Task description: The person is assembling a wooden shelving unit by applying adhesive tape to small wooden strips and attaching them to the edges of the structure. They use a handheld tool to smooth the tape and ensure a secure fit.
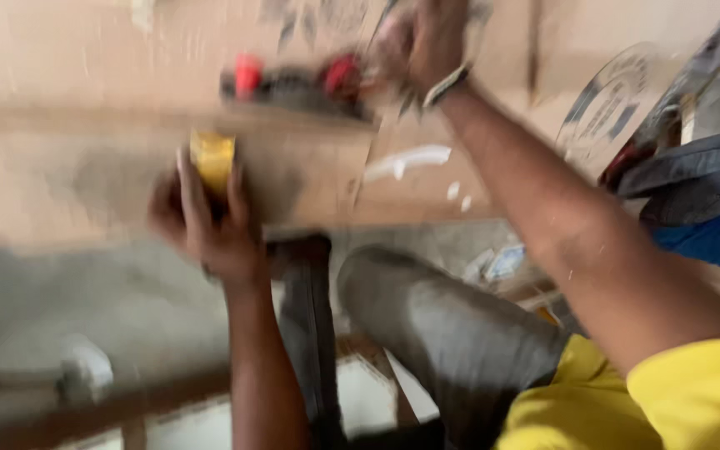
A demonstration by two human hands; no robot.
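A: Heavy motion blur throughout; smeared worst along the left edge and across the wooden board (85, 158).

B: Soft, even daylight, warm in tone; no glare, no hard shadows. Source direction unclear.

A: Left hand (206, 221) and yellow object (212, 158) streaked; right hand (418, 42) likewise. Sharpest at the yellow sleeve (702, 392), lower right.

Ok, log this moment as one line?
left hand: grips yellow object | right hand: on red-and-black tool | surface: wooden board | image: blurred
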